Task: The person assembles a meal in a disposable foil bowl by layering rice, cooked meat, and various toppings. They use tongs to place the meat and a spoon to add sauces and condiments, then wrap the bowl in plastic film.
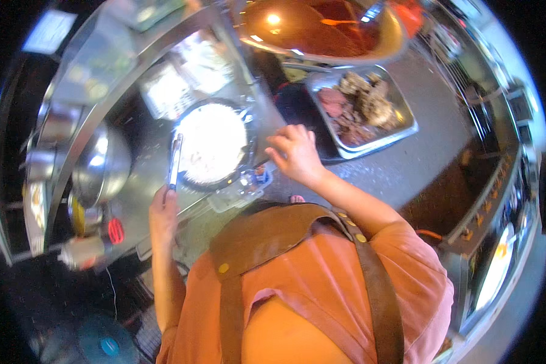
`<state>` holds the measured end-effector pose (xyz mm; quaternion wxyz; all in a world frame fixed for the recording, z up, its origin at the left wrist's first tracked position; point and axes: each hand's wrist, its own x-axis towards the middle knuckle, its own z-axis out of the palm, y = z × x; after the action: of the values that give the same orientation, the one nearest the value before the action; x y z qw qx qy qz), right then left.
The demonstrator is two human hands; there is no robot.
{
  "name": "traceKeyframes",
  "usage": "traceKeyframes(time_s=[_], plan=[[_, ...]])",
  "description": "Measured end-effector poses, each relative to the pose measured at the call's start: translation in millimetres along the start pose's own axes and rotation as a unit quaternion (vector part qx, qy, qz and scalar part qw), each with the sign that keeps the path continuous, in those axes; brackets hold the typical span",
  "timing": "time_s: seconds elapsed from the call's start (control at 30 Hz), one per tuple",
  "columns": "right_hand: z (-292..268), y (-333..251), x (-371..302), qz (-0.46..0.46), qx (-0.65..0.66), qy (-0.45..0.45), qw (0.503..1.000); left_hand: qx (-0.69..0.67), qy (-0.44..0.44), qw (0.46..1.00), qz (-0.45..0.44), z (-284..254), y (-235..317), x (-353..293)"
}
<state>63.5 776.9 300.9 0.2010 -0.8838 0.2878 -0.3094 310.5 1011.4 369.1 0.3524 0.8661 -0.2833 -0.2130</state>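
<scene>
Now, closest to us, our brown apron [267, 235] with its brass-coloured studs sits on the near side of the bright white disc [213, 142], and glare stops us telling whether that disc is a board or a dish. Up comes our left hand [163, 213], on the disc's near left, fingers wrapped round the dark handle of a long metal tool [175, 159], its shiny end up by the disc's left edge; we can't tell whether it touches. And our right hand [296, 150]? Free of any grip we can see, fingers loosely bent, just right of the disc. Clear plastic tubs [236, 195] crowd the disc's near edge, while a round metal bowl [103, 173] shines away to its left. Right of the disc, we have a metal tray [410, 120] carrying pale brown lumps [375, 104], dark pieces [353, 132] and a pinkish chunk [332, 101]. Farthest, beyond the disc and to its right, we spot a wide pan [370, 59] of glossy reddish-brown liquid [321, 27]!
</scene>
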Motion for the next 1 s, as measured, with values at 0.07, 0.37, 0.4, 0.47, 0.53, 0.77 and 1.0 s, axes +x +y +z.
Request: traceKeyframes(time_s=[0.07,0.37,0.4,0.47,0.53,0.77,1.0], plan=[[-25,35,-15,0.085,-0.072,0.032,0.993,-0.012,-0.066,0.997,0.037,16,36,1],[-122,152,-26,0.201,-0.165,-0.191,0.947,0.272,-0.147,0.841,0.444,151,207,48],[-123,152,-26,0.173,-0.15,-0.225,0.947,0.286,-0.16,0.827,0.458,162,214,50],[-121,159,-28,0.16,-0.138,-0.219,0.953,0.319,-0.2,0.8,0.467,179,224,55],[-123,166,-25,0.167,-0.121,-0.189,0.96,0.335,-0.234,0.783,0.469,191,228,57],[-122,195,-28,0.145,-0.091,-0.14,0.975,0.347,-0.272,0.783,0.44,218,235,54],[-175,187,1,0.3,0.144,-0.086,0.939,0.235,-0.265,0.843,0.405,194,240,63]])
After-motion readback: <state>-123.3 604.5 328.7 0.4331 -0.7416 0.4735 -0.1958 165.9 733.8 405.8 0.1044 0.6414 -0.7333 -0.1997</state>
